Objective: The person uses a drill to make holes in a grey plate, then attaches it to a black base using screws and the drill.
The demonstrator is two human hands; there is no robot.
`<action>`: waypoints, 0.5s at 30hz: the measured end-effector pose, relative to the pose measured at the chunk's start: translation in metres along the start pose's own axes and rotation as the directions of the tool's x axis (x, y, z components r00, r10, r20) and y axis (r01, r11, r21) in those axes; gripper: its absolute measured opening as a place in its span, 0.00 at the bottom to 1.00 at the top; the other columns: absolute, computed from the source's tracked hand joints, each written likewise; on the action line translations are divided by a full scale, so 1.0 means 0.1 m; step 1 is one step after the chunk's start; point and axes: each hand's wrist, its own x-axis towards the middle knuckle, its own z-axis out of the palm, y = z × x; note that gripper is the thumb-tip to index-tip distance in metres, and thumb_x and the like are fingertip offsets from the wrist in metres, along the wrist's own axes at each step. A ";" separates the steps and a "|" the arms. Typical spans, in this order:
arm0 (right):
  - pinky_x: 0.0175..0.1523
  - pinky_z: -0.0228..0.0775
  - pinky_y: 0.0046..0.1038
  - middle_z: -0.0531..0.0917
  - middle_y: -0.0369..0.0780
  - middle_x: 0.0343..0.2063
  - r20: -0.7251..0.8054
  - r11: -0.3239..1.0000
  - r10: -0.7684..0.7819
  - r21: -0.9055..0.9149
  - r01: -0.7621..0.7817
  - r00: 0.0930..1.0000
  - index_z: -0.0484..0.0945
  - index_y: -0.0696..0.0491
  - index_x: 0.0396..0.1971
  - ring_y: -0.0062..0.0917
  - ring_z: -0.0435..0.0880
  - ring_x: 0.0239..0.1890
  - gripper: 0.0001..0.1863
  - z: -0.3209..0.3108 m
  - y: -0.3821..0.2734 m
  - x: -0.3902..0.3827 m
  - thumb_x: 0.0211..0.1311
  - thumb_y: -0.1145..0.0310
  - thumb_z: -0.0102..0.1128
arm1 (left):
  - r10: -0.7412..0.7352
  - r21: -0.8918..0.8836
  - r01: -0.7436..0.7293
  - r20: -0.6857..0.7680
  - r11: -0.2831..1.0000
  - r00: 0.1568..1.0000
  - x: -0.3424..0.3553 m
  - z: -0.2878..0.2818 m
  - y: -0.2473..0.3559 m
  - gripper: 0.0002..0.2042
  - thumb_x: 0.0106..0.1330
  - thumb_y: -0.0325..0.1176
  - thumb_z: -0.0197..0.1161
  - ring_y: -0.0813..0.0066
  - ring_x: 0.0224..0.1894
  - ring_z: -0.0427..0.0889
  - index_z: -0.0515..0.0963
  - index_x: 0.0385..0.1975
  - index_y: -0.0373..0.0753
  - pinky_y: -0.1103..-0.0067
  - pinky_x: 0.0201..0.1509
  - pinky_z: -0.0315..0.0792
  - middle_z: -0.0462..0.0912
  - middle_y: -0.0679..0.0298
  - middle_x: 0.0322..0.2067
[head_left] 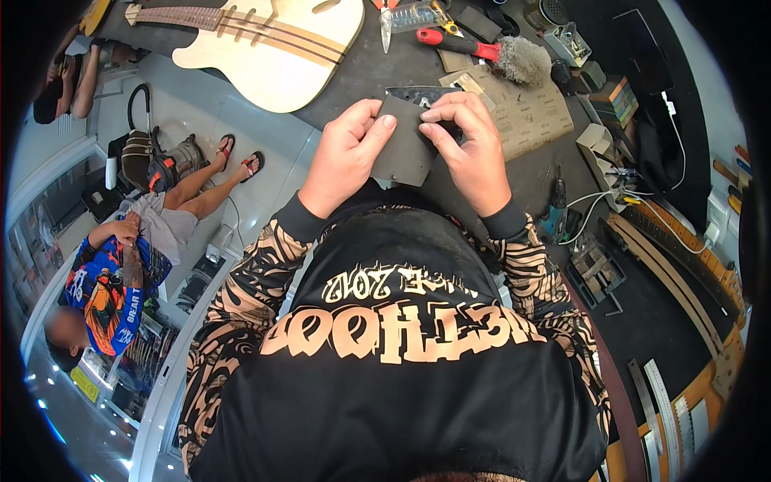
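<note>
My left hand (345, 157) is closed on a dark grey square sheet (401, 157), thumb across its near face. My right hand (472, 157) pinches at the sheet's upper right, fingertips against it or a small part just there; which is hard to tell. Behind the sheet's top shows a dark shiny plate (401, 91) with a small metal piece, partly hidden by my fingers. Brown sandpaper (534, 120) lies on the dark workbench (526, 189) just right of my hands.
An unfinished guitar body (281, 60), red-handled brush (518, 64), pliers (385, 24), drill (556, 201), vise (590, 269) and guitar necks (666, 273) surround me. A seated person (112, 289) is at left beside bags (169, 161); another person (68, 88) is at upper left.
</note>
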 end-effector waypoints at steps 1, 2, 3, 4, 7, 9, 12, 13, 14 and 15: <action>0.59 0.78 0.34 0.89 0.40 0.48 0.008 0.995 0.045 0.085 -0.046 0.999 0.88 0.55 0.43 0.33 0.87 0.52 0.09 0.01 0.01 -0.01 0.65 0.77 0.78 | 0.017 0.040 -0.016 -0.007 0.999 1.000 -0.01 0.01 0.02 0.10 0.87 0.32 0.63 0.91 0.37 0.76 0.82 0.54 0.30 0.83 0.39 0.72 0.84 0.73 0.33; 0.59 0.79 0.32 0.89 0.40 0.49 0.020 0.981 0.089 0.168 -0.091 0.996 0.88 0.56 0.43 0.31 0.88 0.52 0.08 0.01 0.01 -0.01 0.67 0.76 0.77 | 0.033 0.081 -0.032 -0.013 0.996 0.999 -0.01 0.01 0.04 0.10 0.86 0.32 0.64 0.91 0.36 0.75 0.82 0.54 0.30 0.82 0.38 0.72 0.84 0.72 0.33; 0.59 0.79 0.32 0.89 0.40 0.49 0.020 0.981 0.089 0.169 -0.091 0.996 0.88 0.56 0.43 0.31 0.88 0.52 0.08 0.01 0.01 -0.02 0.67 0.76 0.77 | 0.034 0.081 -0.032 -0.013 0.996 0.999 -0.02 0.02 0.05 0.10 0.86 0.32 0.64 0.91 0.36 0.75 0.82 0.54 0.30 0.82 0.38 0.72 0.84 0.72 0.33; 0.59 0.80 0.31 0.90 0.40 0.49 0.091 0.945 0.200 0.247 -0.216 0.976 0.88 0.57 0.44 0.28 0.89 0.52 0.07 -0.01 0.00 -0.03 0.68 0.76 0.76 | 0.033 0.075 -0.031 -0.014 0.997 0.999 -0.02 0.03 0.06 0.10 0.86 0.32 0.64 0.91 0.36 0.75 0.82 0.54 0.30 0.82 0.39 0.72 0.85 0.71 0.33; 0.58 0.80 0.29 0.91 0.39 0.48 0.204 0.851 0.339 0.350 -0.391 0.919 0.87 0.59 0.44 0.24 0.89 0.51 0.07 -0.07 0.00 -0.02 0.71 0.76 0.75 | 0.035 0.079 -0.035 -0.007 0.996 0.999 -0.03 0.03 0.07 0.10 0.86 0.32 0.64 0.90 0.37 0.76 0.82 0.54 0.30 0.82 0.39 0.74 0.86 0.70 0.33; 0.58 0.80 0.28 0.91 0.38 0.47 0.240 0.811 0.374 0.383 -0.441 0.896 0.87 0.59 0.44 0.22 0.89 0.51 0.06 -0.09 0.04 -0.02 0.72 0.75 0.74 | 0.039 0.090 -0.039 0.001 0.995 0.999 -0.04 0.00 0.05 0.10 0.86 0.32 0.64 0.90 0.38 0.77 0.82 0.54 0.30 0.82 0.40 0.74 0.87 0.70 0.34; 0.57 0.80 0.28 0.91 0.39 0.46 0.260 0.872 0.289 0.327 -0.365 0.921 0.87 0.59 0.44 0.23 0.89 0.50 0.07 -0.08 0.09 -0.06 0.71 0.75 0.75 | 0.017 0.151 -0.026 0.059 0.988 0.998 -0.03 -0.05 0.01 0.12 0.88 0.32 0.62 0.90 0.42 0.81 0.81 0.59 0.30 0.84 0.45 0.77 0.88 0.71 0.40; 0.57 0.80 0.28 0.90 0.39 0.45 0.251 0.875 0.284 0.326 -0.357 0.925 0.87 0.59 0.43 0.24 0.89 0.50 0.07 -0.07 0.08 -0.06 0.71 0.75 0.75 | 0.029 0.160 -0.038 0.064 0.986 0.998 -0.03 -0.04 0.02 0.12 0.88 0.32 0.62 0.90 0.42 0.81 0.81 0.59 0.30 0.84 0.45 0.77 0.88 0.71 0.40; 0.57 0.80 0.28 0.90 0.39 0.45 0.242 0.878 0.279 0.326 -0.349 0.929 0.87 0.59 0.43 0.24 0.89 0.49 0.07 -0.06 0.08 -0.07 0.71 0.74 0.76 | 0.040 0.169 -0.051 0.068 0.984 0.997 -0.03 -0.04 0.03 0.12 0.88 0.32 0.62 0.90 0.42 0.81 0.81 0.59 0.30 0.84 0.45 0.77 0.88 0.70 0.40; 0.57 0.80 0.28 0.90 0.39 0.45 0.240 0.878 0.281 0.326 -0.350 0.929 0.87 0.59 0.43 0.24 0.89 0.49 0.07 -0.05 0.09 -0.08 0.71 0.74 0.76 | 0.039 0.169 -0.051 0.070 0.984 0.997 -0.02 -0.04 0.04 0.12 0.88 0.32 0.62 0.90 0.42 0.81 0.81 0.59 0.30 0.84 0.45 0.77 0.88 0.70 0.40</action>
